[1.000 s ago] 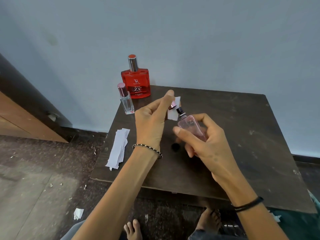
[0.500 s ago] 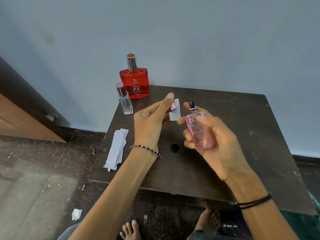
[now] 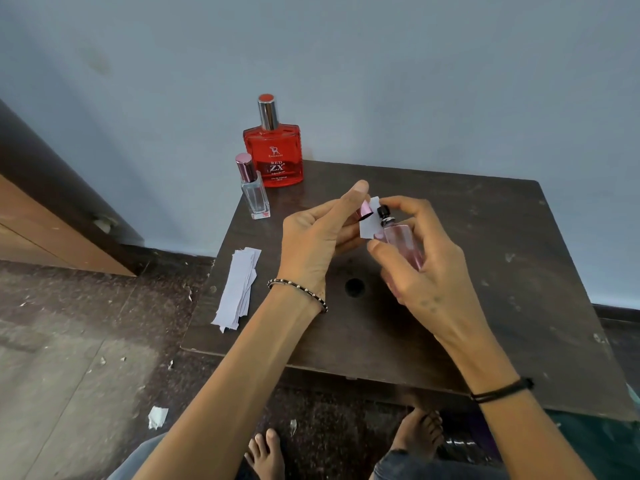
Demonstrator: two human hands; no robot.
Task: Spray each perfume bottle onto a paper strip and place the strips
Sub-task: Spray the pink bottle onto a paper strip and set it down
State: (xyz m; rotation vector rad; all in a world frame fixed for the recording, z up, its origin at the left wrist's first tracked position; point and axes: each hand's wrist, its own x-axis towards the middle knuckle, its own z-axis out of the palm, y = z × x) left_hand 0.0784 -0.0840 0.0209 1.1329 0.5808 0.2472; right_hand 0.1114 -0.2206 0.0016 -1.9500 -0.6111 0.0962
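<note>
Fingers of the right hand wrap the pink bottle, index curled over the black spray head, thumb on the near side of the glass. Left hand pinches a paper strip plus the bottle's pink cap between thumb and index, closed on both. Strip sits just beside the nozzle, over the tabletop.

Handling, my read: bottle is small, rigid glass, smooth, so likely slippery and breakable if dropped; grip around the flat body is right, leaving the index free to press. Strip is thin, light, floppy; hold it near one end so the free end faces the nozzle. Cap in the same pinch crowds it, could slip.

Pose: both forearms reach in from below, hands held above the tabletop, near touching. Bottle tilts slightly, head toward the strip.

Red bottle and small clear bottle stand capped at the back left corner. Spare strips stacked on the left edge.
</note>
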